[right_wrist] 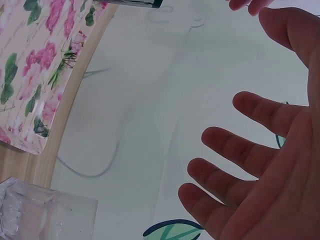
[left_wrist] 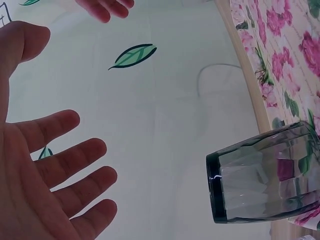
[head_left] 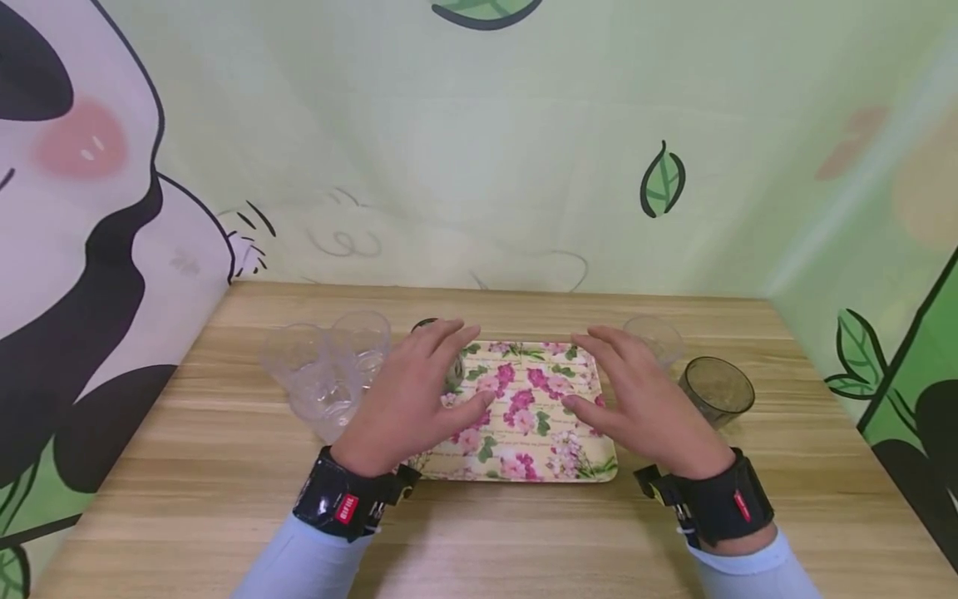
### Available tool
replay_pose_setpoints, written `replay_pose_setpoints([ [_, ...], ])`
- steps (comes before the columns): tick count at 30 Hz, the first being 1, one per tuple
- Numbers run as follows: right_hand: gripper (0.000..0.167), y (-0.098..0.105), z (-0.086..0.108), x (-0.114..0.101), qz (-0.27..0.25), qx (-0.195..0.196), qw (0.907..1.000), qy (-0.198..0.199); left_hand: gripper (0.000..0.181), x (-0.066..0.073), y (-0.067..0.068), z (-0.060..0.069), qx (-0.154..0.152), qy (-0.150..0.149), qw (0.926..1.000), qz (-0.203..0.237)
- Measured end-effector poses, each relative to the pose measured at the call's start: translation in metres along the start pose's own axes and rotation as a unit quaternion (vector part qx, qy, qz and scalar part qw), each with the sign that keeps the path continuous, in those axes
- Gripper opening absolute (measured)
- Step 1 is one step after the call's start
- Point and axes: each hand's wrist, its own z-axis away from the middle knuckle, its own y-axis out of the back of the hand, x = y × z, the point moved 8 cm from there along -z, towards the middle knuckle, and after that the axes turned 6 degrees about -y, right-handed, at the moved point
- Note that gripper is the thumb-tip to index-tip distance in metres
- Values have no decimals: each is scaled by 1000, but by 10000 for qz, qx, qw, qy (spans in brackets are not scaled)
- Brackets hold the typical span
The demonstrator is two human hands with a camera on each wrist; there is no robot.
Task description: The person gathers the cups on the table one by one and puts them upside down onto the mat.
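Observation:
A rectangular tray (head_left: 524,449) with a pink flower print lies on the wooden table. Over its left side hovers my left hand (head_left: 404,395), fingers spread and palm turned inward. Opposite it, above the right edge, my right hand (head_left: 647,403) is held the same way; neither hand grips anything. At the tray's back left stands a grey-tinted glass (left_wrist: 260,180), seen whole in the left wrist view but mostly covered by my left hand in the head view. To the right of the tray are a clear glass (right_wrist: 45,210) and a dark tinted glass (head_left: 717,391).
Several clear glasses (head_left: 295,358) stand close together left of the tray, partly behind my left hand. The wooden table (head_left: 524,541) ends at a backdrop (head_left: 486,166) printed with a panda and leaves, which also runs along both sides.

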Motion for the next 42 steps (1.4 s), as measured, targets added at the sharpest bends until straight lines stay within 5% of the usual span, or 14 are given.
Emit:
replay_pose_setpoints([
  [42,72,13,10,38,296,24,9984,-486,71,2,2,0,-96,46,9999,-70],
])
